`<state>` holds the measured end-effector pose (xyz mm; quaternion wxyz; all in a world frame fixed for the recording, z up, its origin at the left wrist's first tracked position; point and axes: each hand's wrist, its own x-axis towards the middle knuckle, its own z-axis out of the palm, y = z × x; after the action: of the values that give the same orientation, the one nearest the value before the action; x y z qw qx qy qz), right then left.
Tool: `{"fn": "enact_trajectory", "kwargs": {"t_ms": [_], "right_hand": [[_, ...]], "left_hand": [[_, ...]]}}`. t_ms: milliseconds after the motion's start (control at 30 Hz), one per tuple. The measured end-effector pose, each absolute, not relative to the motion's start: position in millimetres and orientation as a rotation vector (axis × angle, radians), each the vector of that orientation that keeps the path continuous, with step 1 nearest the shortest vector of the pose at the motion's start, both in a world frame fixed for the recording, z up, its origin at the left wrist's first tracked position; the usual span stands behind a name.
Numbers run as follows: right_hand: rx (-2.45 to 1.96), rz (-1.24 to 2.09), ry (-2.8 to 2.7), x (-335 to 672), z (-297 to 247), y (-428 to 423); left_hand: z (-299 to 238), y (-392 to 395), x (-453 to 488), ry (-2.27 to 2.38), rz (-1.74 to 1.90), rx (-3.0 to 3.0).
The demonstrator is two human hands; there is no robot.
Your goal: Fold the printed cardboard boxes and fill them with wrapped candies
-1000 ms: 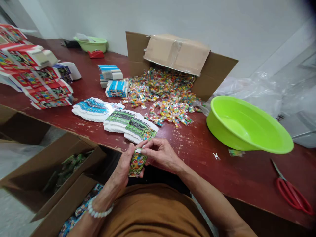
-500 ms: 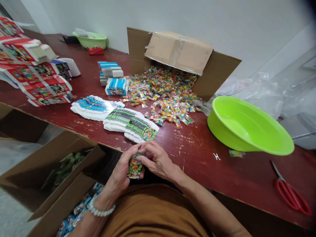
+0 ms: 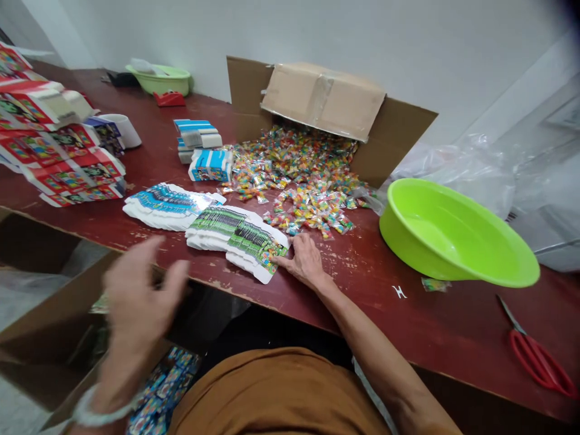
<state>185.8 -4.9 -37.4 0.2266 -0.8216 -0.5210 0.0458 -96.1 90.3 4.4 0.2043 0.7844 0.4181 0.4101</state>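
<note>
My right hand (image 3: 304, 261) is at the near right end of a fanned stack of flat green printed cartons (image 3: 240, 232). Its thumb lies on the top carton's printed face, and its fingers curl at that carton's far edge. Beside this stack, on the left, fans a second row of flat blue cartons (image 3: 165, 202). My left hand (image 3: 140, 296) is smeared by motion, fingers and thumb spread with nothing between them. It hovers over an open cardboard box (image 3: 40, 323) below the table edge, where a green packet (image 3: 99, 305) partly shows.
Wrapped colourful candies (image 3: 312, 169) spill from a tipped cardboard carton (image 3: 321, 96). A lime-green basin (image 3: 453, 235) and red-handled scissors (image 3: 537, 359) lie to the right. Red bundled cartons (image 3: 67, 139) are stacked at left. Blue packets (image 3: 167, 386) fill a lower box.
My hands have parted. The green carton they held together has left them. My left hand swung left over the box, and my right hand reached forward to the green stack.
</note>
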Motion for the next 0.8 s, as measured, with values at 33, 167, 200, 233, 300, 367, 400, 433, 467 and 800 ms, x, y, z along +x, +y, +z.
{"fn": "enact_trajectory", "kwargs": {"t_ms": [33, 167, 200, 233, 300, 367, 400, 433, 467, 800], "right_hand": [[-2.278, 0.123, -1.419, 184.1, -38.4, -4.7], [-2.223, 0.172, -1.288, 184.0, -40.9, -3.2], [-2.167, 0.22, -1.226, 185.0, -41.8, -2.5], [-2.092, 0.28, -1.149, 186.1, -42.8, -1.8], [-1.926, 0.392, -0.991, 188.4, -45.1, -0.8], [-1.796, 0.467, -0.888, 191.1, -46.1, -1.4], [-1.753, 0.492, -0.871, 192.7, -45.5, -2.7], [-1.716, 0.514, -0.869, 194.3, -43.9, -4.9], [-1.676, 0.541, -0.868, 195.8, -41.3, -7.9], [-1.281, 0.815, -0.952, 180.7, 9.6, -42.5]], "left_hand": [[-4.0, 78.9, -73.6, 1.127, 1.164, 2.395], [-35.0, 48.8, -2.8, 1.082, 0.873, 2.843], [-40.5, 47.0, 4.6, 1.088, 0.863, 2.88], [-44.8, 46.9, 8.0, 1.089, 0.864, 2.903], [-50.2, 49.8, 7.2, 1.091, 0.866, 2.928], [-51.6, 52.6, 3.0, 1.087, 0.879, 2.936], [-50.9, 53.1, 1.4, 1.08, 0.889, 2.932], [-49.3, 52.7, 0.4, 1.069, 0.906, 2.921], [-46.7, 51.5, 0.1, 1.053, 0.928, 2.898], [19.6, 28.3, -12.0, 0.649, 0.437, 1.401]]}}
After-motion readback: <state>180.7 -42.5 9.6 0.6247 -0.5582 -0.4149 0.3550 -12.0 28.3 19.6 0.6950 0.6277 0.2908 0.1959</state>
